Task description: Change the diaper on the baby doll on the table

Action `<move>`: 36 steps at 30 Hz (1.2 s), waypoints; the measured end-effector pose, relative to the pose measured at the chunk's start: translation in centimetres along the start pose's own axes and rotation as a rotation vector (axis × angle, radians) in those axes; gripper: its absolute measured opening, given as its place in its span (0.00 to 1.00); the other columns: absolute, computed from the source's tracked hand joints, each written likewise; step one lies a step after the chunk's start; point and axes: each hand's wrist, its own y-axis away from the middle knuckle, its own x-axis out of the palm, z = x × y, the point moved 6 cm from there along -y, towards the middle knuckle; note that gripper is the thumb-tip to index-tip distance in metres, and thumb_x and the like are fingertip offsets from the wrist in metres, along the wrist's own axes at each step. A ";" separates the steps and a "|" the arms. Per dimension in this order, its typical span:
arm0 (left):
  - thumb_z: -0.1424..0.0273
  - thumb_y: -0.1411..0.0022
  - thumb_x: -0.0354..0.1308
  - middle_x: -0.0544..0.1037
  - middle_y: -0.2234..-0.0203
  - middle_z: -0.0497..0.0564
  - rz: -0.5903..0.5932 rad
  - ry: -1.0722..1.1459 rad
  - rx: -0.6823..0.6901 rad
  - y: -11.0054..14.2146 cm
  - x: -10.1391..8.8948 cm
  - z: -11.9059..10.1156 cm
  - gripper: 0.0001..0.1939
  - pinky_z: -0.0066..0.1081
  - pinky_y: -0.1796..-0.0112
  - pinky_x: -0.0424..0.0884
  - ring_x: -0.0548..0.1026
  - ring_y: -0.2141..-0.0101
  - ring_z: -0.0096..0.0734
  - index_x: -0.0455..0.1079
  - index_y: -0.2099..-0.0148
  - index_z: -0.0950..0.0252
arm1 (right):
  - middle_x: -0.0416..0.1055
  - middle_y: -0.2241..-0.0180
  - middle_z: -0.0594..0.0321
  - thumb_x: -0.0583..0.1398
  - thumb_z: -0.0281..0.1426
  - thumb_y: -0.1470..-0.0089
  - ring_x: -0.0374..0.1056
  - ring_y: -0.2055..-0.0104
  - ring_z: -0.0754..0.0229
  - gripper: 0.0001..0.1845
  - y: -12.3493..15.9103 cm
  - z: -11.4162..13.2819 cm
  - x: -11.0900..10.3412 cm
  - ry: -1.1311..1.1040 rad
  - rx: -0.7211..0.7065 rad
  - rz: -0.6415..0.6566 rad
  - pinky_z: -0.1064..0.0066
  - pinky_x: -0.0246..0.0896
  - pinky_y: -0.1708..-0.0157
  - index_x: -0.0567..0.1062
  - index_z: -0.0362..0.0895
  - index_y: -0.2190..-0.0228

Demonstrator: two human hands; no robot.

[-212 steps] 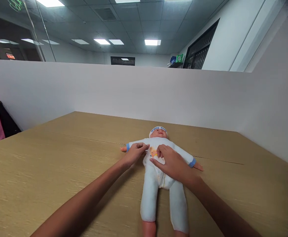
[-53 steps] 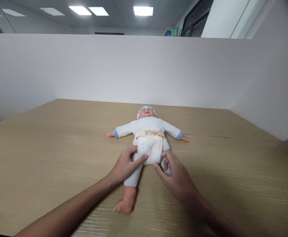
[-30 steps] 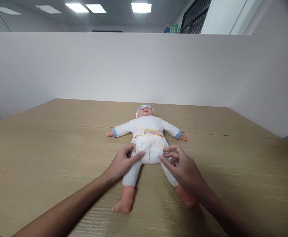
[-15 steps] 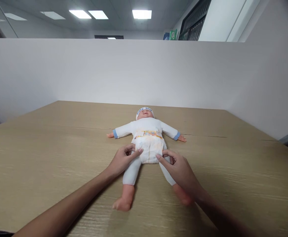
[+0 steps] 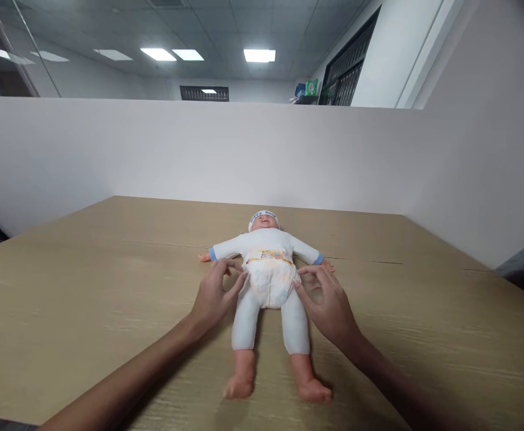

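Observation:
A baby doll lies on its back with arms spread, in a white suit with blue cuffs and a white printed headband. Around its hips is a white diaper with a printed orange and yellow waist strip. At the diaper's left edge, my left hand has thumb and forefinger closed on the side by the leg. My right hand pinches the opposite edge, with a small gap between its fingertips where the diaper's side lies. Both bare doll feet point toward me.
The doll rests on a wide wooden table with a thin seam across it. A white partition rises behind the table and along its right side. Beyond it are ceiling lights, a dark-framed window and a green package.
My hands have shifted from the front of the leg openings out to the diaper's sides. The doll's legs lie closer together, and both feet now show fully. My view has tilted up slightly.

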 end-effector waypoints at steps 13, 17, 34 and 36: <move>0.59 0.16 0.41 0.67 0.27 0.54 0.266 -0.058 0.425 -2.2 3.9 1.7 0.27 0.49 0.30 0.57 0.63 0.29 0.45 0.58 0.22 0.55 | 0.58 0.24 0.57 0.48 0.42 0.22 0.52 0.22 0.46 0.33 -2.3 -2.8 4.3 0.016 -0.462 0.305 0.44 0.46 0.22 0.53 0.50 0.23; 0.51 0.17 0.31 0.61 0.24 0.54 0.322 -0.145 0.505 -2.3 3.9 2.0 0.33 0.50 0.28 0.53 0.58 0.26 0.48 0.52 0.19 0.56 | 0.56 0.23 0.54 0.40 0.50 0.22 0.51 0.22 0.42 0.37 -2.4 -3.1 4.1 0.101 -0.544 0.290 0.42 0.48 0.24 0.52 0.46 0.22; 0.46 0.26 0.54 0.82 0.52 0.65 0.124 -0.606 -0.080 -5.9 2.2 10.1 0.28 0.51 0.45 0.66 0.75 0.49 0.59 0.74 0.44 0.66 | 0.80 0.54 0.45 0.56 0.49 0.32 0.73 0.51 0.41 0.28 -5.2 -11.0 4.2 0.378 0.106 0.070 0.53 0.66 0.49 0.80 0.41 0.47; 0.49 0.27 0.56 0.83 0.57 0.66 0.137 -0.617 -0.167 -6.1 2.3 8.6 0.25 0.50 0.49 0.67 0.77 0.52 0.59 0.75 0.50 0.68 | 0.81 0.57 0.47 0.55 0.48 0.32 0.74 0.54 0.44 0.24 -5.2 -9.3 4.6 0.284 0.165 0.095 0.57 0.67 0.53 0.81 0.43 0.54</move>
